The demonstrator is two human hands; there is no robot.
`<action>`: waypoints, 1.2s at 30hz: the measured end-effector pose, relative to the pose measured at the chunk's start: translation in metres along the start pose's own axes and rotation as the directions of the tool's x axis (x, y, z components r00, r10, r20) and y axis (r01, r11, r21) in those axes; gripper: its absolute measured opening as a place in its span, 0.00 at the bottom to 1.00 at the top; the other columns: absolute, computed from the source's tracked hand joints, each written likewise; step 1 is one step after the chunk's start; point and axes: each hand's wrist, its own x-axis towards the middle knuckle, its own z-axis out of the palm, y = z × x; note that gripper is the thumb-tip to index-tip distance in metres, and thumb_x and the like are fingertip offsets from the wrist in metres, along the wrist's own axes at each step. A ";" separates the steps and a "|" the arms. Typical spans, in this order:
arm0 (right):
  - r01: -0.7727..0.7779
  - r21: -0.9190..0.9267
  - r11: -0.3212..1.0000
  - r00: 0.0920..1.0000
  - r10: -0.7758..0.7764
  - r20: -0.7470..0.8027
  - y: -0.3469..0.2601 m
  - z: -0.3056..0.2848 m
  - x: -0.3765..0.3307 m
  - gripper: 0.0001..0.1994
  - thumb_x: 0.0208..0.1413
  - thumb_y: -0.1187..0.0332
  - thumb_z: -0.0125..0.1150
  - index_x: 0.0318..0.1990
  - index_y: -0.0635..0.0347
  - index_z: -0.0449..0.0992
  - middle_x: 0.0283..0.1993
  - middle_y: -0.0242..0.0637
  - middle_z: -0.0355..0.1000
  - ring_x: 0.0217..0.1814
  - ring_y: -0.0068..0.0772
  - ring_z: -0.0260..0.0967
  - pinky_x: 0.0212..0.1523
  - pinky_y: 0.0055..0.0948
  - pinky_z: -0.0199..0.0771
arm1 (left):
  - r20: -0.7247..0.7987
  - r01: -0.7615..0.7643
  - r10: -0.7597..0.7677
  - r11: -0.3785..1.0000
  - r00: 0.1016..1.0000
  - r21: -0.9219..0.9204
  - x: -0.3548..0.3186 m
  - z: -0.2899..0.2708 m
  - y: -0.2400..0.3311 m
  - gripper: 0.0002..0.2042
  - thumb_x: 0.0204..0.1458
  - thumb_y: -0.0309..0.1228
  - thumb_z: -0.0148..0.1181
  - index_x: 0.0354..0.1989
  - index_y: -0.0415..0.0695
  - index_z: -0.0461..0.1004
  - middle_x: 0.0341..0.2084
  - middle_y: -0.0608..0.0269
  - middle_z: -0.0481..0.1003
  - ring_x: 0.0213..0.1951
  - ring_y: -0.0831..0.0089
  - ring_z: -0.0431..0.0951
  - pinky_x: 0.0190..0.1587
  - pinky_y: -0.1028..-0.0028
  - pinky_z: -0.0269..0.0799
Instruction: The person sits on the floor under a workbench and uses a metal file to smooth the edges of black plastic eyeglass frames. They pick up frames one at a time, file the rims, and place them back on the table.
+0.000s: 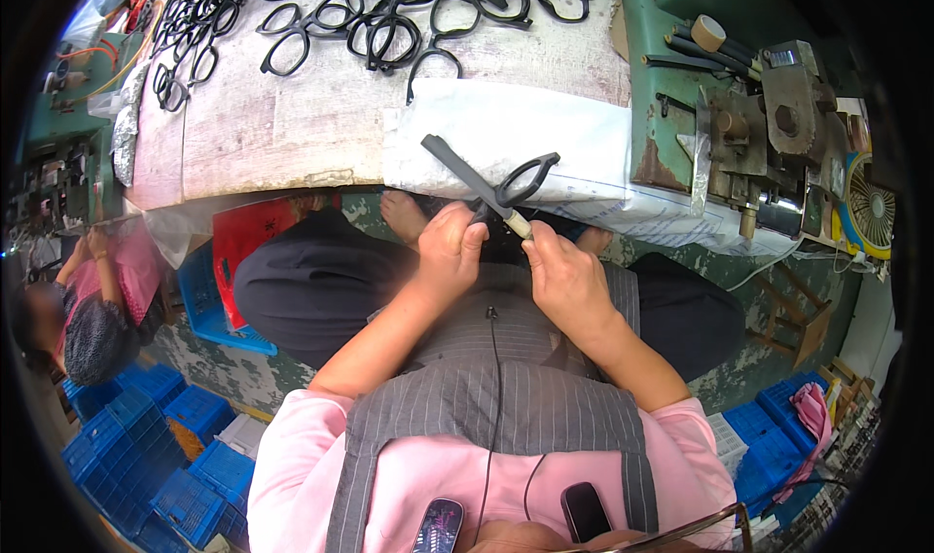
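My left hand [449, 247] is closed on a black eyeglass frame, pinching it by its near rim. The eyeglass frame [530, 181] has one lens opening showing beyond the fingers. The rest of it is partly hidden by my hand. My right hand [567, 271] is closed around the pale handle of a flat grey file [462, 169]. The file's blade slants up and left, crossing the frame near its middle. Both hands are close together above my lap, just in front of the table's edge.
Many black eyeglass frames [389, 37] lie piled on the worn table [253, 135]. White sheeting [574, 130] covers the near table edge. A green machine with metal clamps [788, 115] stands right, near a fan [869, 203]. Blue crates [112, 436] and another person [97, 329] are at left.
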 end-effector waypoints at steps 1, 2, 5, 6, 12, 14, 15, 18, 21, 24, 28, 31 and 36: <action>-0.005 -0.002 1.000 1.000 0.005 0.002 -0.001 -0.002 -0.004 0.09 0.59 0.68 0.54 0.43 0.60 0.68 0.24 0.47 0.71 0.23 0.54 0.71 0.22 0.46 0.72 | -0.001 -0.017 0.017 1.000 1.000 -0.003 0.000 0.001 0.000 0.15 0.63 0.33 0.47 0.24 0.39 0.68 0.18 0.59 0.68 0.20 0.65 0.70 0.25 0.71 0.65; -0.018 0.011 1.000 1.000 0.017 0.022 -0.002 -0.004 -0.007 0.09 0.59 0.68 0.55 0.43 0.60 0.68 0.24 0.48 0.71 0.23 0.54 0.71 0.22 0.46 0.72 | -0.024 -0.018 0.018 1.000 1.000 -0.024 0.000 0.002 0.001 0.15 0.63 0.33 0.47 0.24 0.39 0.68 0.18 0.59 0.67 0.20 0.64 0.70 0.25 0.71 0.65; -0.039 0.015 0.999 0.998 0.038 0.045 -0.004 -0.007 -0.014 0.09 0.59 0.69 0.55 0.43 0.61 0.68 0.24 0.48 0.71 0.23 0.55 0.71 0.22 0.46 0.72 | -0.037 -0.049 0.048 0.998 0.998 -0.036 0.001 0.005 0.000 0.11 0.59 0.27 0.51 0.23 0.38 0.68 0.18 0.55 0.66 0.22 0.56 0.68 0.27 0.63 0.66; -0.030 0.010 0.999 0.999 0.030 0.035 -0.004 -0.006 -0.013 0.09 0.58 0.69 0.55 0.43 0.61 0.68 0.24 0.48 0.71 0.23 0.55 0.71 0.22 0.46 0.72 | -0.028 -0.036 0.036 0.999 0.999 -0.032 0.001 0.004 0.001 0.11 0.59 0.27 0.51 0.23 0.38 0.68 0.18 0.55 0.66 0.22 0.56 0.68 0.27 0.63 0.66; 0.006 -0.024 1.000 1.000 -0.006 -0.021 -0.002 0.000 -0.001 0.08 0.58 0.68 0.56 0.42 0.61 0.69 0.24 0.47 0.71 0.22 0.53 0.71 0.22 0.43 0.72 | -0.015 -0.049 0.049 0.999 0.999 0.014 0.001 0.001 0.002 0.11 0.58 0.26 0.52 0.23 0.38 0.67 0.18 0.54 0.66 0.21 0.55 0.68 0.26 0.63 0.65; 0.037 -0.019 0.999 0.998 -0.037 -0.045 -0.004 -0.002 -0.005 0.08 0.58 0.68 0.55 0.42 0.60 0.69 0.25 0.46 0.71 0.22 0.52 0.71 0.22 0.43 0.73 | -0.032 -0.073 0.074 0.997 0.997 0.023 0.003 0.002 0.002 0.11 0.58 0.26 0.52 0.23 0.38 0.67 0.17 0.54 0.66 0.21 0.55 0.68 0.26 0.63 0.65; 0.082 -0.008 0.997 0.992 -0.083 -0.095 -0.005 -0.004 -0.007 0.08 0.58 0.68 0.55 0.42 0.60 0.69 0.25 0.46 0.71 0.22 0.52 0.71 0.22 0.43 0.73 | -0.038 -0.084 0.085 0.996 0.996 0.021 0.004 0.002 0.001 0.11 0.58 0.26 0.52 0.22 0.38 0.67 0.17 0.54 0.66 0.21 0.55 0.68 0.25 0.63 0.65; 0.005 -0.069 0.998 1.000 -0.007 -0.020 -0.004 -0.001 -0.006 0.08 0.59 0.67 0.55 0.42 0.60 0.69 0.24 0.45 0.70 0.21 0.51 0.71 0.21 0.42 0.73 | -0.026 -0.073 0.074 0.997 0.997 0.020 0.003 0.003 0.003 0.11 0.58 0.26 0.52 0.22 0.38 0.67 0.17 0.54 0.66 0.21 0.55 0.67 0.25 0.62 0.64; 0.055 -0.096 0.994 0.997 -0.060 -0.050 0.003 0.006 0.007 0.09 0.58 0.67 0.56 0.42 0.60 0.69 0.23 0.44 0.69 0.20 0.50 0.70 0.21 0.41 0.72 | -0.007 -0.066 0.067 0.997 0.998 0.047 0.004 0.001 0.005 0.11 0.57 0.26 0.52 0.22 0.38 0.67 0.16 0.54 0.65 0.21 0.55 0.67 0.24 0.62 0.64; 0.071 -0.098 0.993 0.996 -0.075 -0.042 0.005 0.005 0.003 0.09 0.58 0.67 0.56 0.43 0.60 0.69 0.23 0.44 0.68 0.20 0.49 0.70 0.21 0.41 0.72 | -0.011 -0.078 0.078 0.997 0.997 0.027 0.006 -0.001 0.007 0.11 0.57 0.25 0.53 0.22 0.38 0.67 0.16 0.54 0.65 0.20 0.55 0.67 0.24 0.62 0.64; 0.060 -0.084 0.995 0.998 -0.061 -0.014 0.002 -0.004 -0.014 0.11 0.58 0.67 0.57 0.45 0.61 0.69 0.23 0.43 0.68 0.20 0.49 0.70 0.21 0.40 0.72 | -0.005 -0.048 0.049 0.998 0.999 0.039 0.006 0.001 0.009 0.11 0.56 0.25 0.53 0.21 0.38 0.66 0.16 0.54 0.65 0.20 0.55 0.67 0.23 0.61 0.63; 0.075 -0.058 0.996 0.996 -0.077 -0.039 0.005 0.000 -0.004 0.11 0.57 0.67 0.57 0.44 0.61 0.69 0.23 0.43 0.69 0.20 0.49 0.71 0.20 0.40 0.72 | 0.010 -0.078 0.078 0.994 0.997 0.076 0.005 0.002 0.010 0.10 0.56 0.25 0.54 0.22 0.38 0.66 0.16 0.54 0.64 0.20 0.54 0.67 0.23 0.61 0.63; 0.099 -0.032 0.995 0.995 -0.100 -0.031 0.011 0.007 0.017 0.09 0.59 0.67 0.56 0.43 0.61 0.69 0.24 0.44 0.70 0.22 0.50 0.71 0.21 0.42 0.72 | 0.007 -0.105 0.105 0.984 0.994 0.143 0.006 0.002 0.012 0.10 0.54 0.24 0.55 0.22 0.38 0.66 0.15 0.54 0.63 0.19 0.54 0.66 0.22 0.61 0.63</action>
